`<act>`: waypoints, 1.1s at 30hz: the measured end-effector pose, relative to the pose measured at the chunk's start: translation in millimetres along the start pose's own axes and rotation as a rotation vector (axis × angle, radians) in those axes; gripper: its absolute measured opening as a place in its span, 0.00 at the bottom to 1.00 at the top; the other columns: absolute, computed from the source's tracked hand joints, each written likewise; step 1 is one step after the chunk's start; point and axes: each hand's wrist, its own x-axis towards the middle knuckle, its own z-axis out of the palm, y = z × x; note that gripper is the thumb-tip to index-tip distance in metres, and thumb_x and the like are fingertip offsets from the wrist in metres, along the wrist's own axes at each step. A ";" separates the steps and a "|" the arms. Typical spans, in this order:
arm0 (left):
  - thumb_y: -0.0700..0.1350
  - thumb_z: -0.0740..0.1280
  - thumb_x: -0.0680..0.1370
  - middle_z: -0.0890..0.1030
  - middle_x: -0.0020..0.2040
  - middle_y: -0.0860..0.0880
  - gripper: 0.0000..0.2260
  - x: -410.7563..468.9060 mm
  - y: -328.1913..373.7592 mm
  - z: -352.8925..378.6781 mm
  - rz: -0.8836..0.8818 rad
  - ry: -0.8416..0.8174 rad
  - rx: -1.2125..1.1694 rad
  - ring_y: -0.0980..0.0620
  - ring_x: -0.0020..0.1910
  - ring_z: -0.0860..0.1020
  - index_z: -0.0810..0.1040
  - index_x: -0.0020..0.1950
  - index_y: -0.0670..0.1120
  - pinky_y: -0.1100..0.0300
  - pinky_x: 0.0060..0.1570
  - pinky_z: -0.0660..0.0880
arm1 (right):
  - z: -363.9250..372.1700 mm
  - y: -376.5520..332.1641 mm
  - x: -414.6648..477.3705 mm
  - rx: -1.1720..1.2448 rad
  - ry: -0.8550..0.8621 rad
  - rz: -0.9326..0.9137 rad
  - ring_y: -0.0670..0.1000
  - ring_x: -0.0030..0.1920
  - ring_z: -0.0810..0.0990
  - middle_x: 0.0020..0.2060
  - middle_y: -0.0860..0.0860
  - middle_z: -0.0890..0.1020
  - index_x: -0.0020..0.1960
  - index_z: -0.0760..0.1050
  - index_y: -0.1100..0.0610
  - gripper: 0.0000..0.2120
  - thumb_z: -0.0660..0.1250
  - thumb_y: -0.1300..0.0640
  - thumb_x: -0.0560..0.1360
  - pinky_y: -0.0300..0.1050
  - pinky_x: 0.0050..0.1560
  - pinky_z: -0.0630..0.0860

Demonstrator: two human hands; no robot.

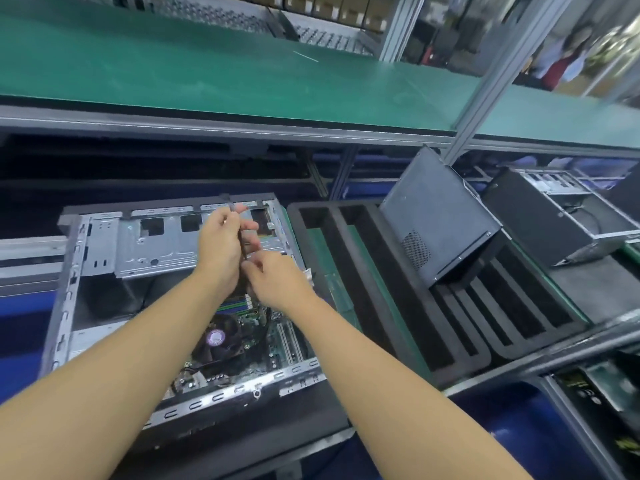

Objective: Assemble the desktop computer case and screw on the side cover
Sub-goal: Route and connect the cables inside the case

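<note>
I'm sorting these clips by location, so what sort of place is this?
Most likely a factory assembly line for desktop computers: a green conveyor belt runs across the back, an open computer case lies in front, and another case stands to the right beside a slotted black foam tray.

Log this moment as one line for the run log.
open case | left hand grips slim dark part | right hand pinches its lower end | side cover off, leaning in foam rack
</note>
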 end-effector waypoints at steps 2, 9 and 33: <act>0.39 0.55 0.83 0.77 0.33 0.50 0.10 -0.6 -0.5 -10.0 -0.019 0.016 0.029 0.55 0.24 0.69 0.76 0.53 0.48 0.64 0.25 0.69 | 9.0 -2.6 -4.6 -0.098 -0.010 -0.016 0.63 0.53 0.79 0.51 0.59 0.83 0.50 0.76 0.56 0.14 0.56 0.50 0.85 0.52 0.46 0.73; 0.41 0.58 0.83 0.72 0.30 0.50 0.06 -0.7 -6.4 -24.4 -0.110 0.080 -0.022 0.56 0.22 0.62 0.74 0.53 0.47 0.65 0.21 0.58 | 19.7 -3.2 -13.8 -0.366 -0.043 -0.144 0.64 0.52 0.80 0.54 0.61 0.82 0.68 0.71 0.54 0.16 0.54 0.50 0.85 0.53 0.44 0.68; 0.50 0.57 0.82 0.59 0.26 0.53 0.13 -2.1 -23.6 -39.3 -0.307 -0.315 0.464 0.55 0.22 0.54 0.77 0.57 0.45 0.68 0.21 0.51 | 43.1 18.8 -39.0 0.493 -0.565 0.053 0.49 0.31 0.74 0.34 0.52 0.76 0.53 0.72 0.59 0.06 0.58 0.59 0.85 0.41 0.33 0.75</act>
